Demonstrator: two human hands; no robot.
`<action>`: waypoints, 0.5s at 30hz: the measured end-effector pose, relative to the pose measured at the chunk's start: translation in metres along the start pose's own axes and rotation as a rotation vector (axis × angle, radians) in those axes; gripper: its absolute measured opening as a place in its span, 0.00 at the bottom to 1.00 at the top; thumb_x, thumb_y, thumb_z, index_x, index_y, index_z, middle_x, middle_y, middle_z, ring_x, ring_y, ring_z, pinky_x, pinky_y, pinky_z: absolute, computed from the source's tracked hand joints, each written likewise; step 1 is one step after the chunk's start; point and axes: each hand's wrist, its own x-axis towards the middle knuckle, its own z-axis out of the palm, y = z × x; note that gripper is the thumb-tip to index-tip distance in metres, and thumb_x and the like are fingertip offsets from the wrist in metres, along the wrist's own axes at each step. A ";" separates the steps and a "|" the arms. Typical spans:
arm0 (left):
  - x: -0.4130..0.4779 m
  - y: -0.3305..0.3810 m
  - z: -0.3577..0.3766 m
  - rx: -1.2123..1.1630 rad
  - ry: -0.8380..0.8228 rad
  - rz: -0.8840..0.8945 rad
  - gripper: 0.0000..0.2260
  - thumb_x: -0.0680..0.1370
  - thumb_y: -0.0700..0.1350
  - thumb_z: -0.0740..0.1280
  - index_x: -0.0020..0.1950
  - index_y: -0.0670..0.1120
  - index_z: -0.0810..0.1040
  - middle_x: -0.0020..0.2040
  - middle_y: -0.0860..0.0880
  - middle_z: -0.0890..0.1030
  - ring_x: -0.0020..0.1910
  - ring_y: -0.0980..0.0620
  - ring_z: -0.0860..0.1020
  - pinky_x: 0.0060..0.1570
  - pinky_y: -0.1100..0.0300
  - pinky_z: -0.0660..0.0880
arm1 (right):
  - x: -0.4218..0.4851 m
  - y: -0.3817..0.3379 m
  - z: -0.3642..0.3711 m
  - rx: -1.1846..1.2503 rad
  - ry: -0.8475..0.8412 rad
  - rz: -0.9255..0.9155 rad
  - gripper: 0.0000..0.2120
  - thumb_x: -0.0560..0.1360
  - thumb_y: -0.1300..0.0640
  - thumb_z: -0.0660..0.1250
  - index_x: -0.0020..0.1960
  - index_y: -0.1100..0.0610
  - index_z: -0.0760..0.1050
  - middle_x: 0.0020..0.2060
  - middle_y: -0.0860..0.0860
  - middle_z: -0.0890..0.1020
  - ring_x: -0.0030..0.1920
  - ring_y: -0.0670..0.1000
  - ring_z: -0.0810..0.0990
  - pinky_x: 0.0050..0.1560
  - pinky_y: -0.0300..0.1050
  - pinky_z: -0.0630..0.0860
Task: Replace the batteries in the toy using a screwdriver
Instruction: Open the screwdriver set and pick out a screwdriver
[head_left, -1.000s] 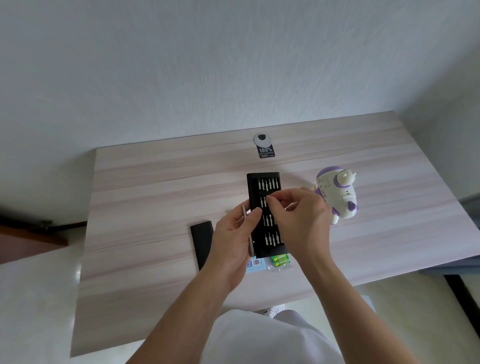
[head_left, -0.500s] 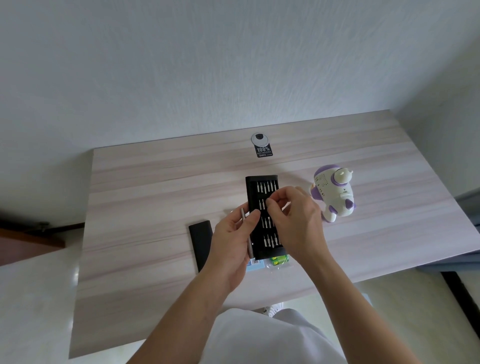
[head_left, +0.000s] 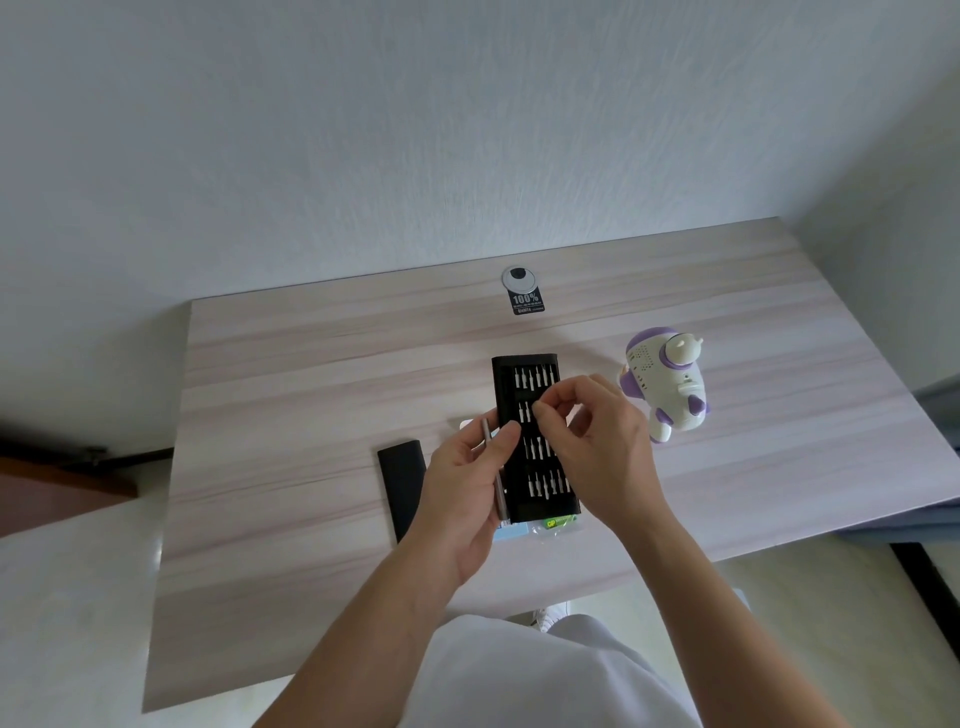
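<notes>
A black tray of screwdriver bits (head_left: 524, 374) lies in the middle of the wooden table (head_left: 311, 374). My left hand (head_left: 462, 499) grips the thin grey screwdriver handle (head_left: 488, 431) just left of the tray. My right hand (head_left: 597, 441) hovers over the tray's second row, its thumb and forefinger pinching at a bit there. The white and purple toy (head_left: 667, 382) lies on the table right of the tray. A pack of green batteries (head_left: 558, 522) peeks out under the tray's near end.
The tray's black cover (head_left: 402, 483) lies left of my left hand. A round grommet with a black sticker (head_left: 522, 291) sits near the table's far edge. A white wall stands behind the table, with floor to either side.
My right hand's fingers have shifted slightly over the bit tray. The left hand keeps holding the screwdriver handle in much the same place.
</notes>
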 end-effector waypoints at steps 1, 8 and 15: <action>0.000 -0.001 0.000 0.007 0.002 0.003 0.11 0.82 0.41 0.64 0.63 0.45 0.81 0.54 0.41 0.85 0.50 0.45 0.85 0.45 0.49 0.83 | 0.001 0.000 -0.001 0.012 -0.014 0.017 0.05 0.74 0.59 0.73 0.40 0.53 0.79 0.38 0.46 0.78 0.31 0.44 0.73 0.35 0.32 0.70; 0.002 -0.002 -0.002 0.019 0.014 0.004 0.12 0.82 0.41 0.64 0.64 0.45 0.80 0.55 0.41 0.85 0.53 0.44 0.85 0.49 0.46 0.83 | 0.004 0.004 -0.003 0.064 -0.053 0.029 0.04 0.72 0.58 0.75 0.41 0.50 0.82 0.39 0.48 0.80 0.35 0.48 0.75 0.36 0.34 0.72; 0.004 -0.004 -0.007 -0.026 0.044 -0.029 0.10 0.82 0.40 0.64 0.61 0.43 0.81 0.52 0.41 0.86 0.47 0.46 0.86 0.45 0.48 0.84 | 0.006 0.010 -0.003 0.398 -0.147 0.179 0.06 0.75 0.60 0.72 0.41 0.52 0.81 0.33 0.44 0.79 0.31 0.45 0.72 0.32 0.37 0.70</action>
